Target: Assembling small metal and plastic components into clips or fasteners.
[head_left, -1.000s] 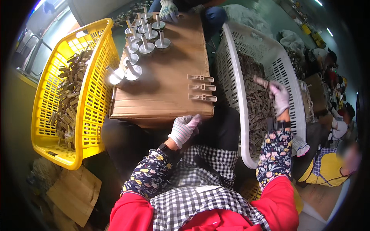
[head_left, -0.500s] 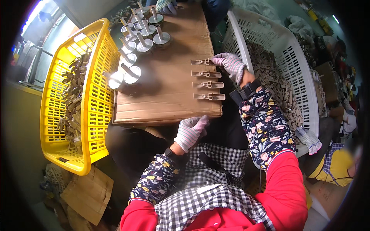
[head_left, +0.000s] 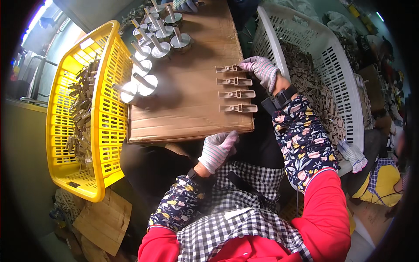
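Several beige plastic clip-like parts (head_left: 238, 94) lie in a column along the right side of a brown cardboard sheet (head_left: 187, 118). My right hand (head_left: 261, 72), in a striped glove, is closed at the right end of the farthest plastic part (head_left: 228, 68), fingertips pinching it while it lies on the cardboard. My left hand (head_left: 217, 150), gloved alike, is closed just in front of the cardboard's near edge. Whatever its fingers may hold is hidden. Round metal discs with upright rods (head_left: 160, 49) stand in a group on the cardboard's left side.
A yellow basket (head_left: 108, 131) of similar parts stands at left. A white basket (head_left: 347, 87) at right holds many beige pieces. Another person's gloved hand (head_left: 186, 5) is at the far edge; a co-worker's gloved hand (head_left: 352, 156) hangs by the white basket. Cardboard (head_left: 104, 220) lies lower left.
The view has shifted slightly. My right hand stays at the farthest plastic part and my left hand stays closed by the near edge. The far person's hand has drawn back a little.
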The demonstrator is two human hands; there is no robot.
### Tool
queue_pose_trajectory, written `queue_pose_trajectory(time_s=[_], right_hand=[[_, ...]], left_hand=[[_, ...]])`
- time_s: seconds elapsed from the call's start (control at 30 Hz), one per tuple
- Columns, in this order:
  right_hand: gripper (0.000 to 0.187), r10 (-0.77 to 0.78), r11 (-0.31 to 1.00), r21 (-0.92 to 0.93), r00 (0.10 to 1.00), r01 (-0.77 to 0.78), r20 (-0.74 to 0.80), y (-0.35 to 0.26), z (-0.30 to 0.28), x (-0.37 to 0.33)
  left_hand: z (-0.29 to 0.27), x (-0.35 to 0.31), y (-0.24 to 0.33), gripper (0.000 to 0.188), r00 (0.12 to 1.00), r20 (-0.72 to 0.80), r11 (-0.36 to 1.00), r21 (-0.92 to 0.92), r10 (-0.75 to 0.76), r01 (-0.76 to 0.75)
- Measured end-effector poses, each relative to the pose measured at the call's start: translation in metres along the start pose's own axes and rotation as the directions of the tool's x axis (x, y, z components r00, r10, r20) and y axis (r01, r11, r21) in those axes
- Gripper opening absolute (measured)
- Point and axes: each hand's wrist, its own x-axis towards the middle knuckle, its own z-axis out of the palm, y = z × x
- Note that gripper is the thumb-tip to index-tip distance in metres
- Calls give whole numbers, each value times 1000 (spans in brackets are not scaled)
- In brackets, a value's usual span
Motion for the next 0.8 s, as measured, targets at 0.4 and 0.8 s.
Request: queue_pose_trajectory(time_s=[0.4, 0.8], right_hand=[[25, -172, 928, -350, 980, 126, -104, 0, 2, -2], [51, -208, 760, -645, 969, 76, -130, -38, -65, -76]], left_hand=[[1, 0, 4, 32, 999, 33, 998, 67, 1, -3], [4, 6, -2, 31, 993, -37, 968, 230, 109, -98]])
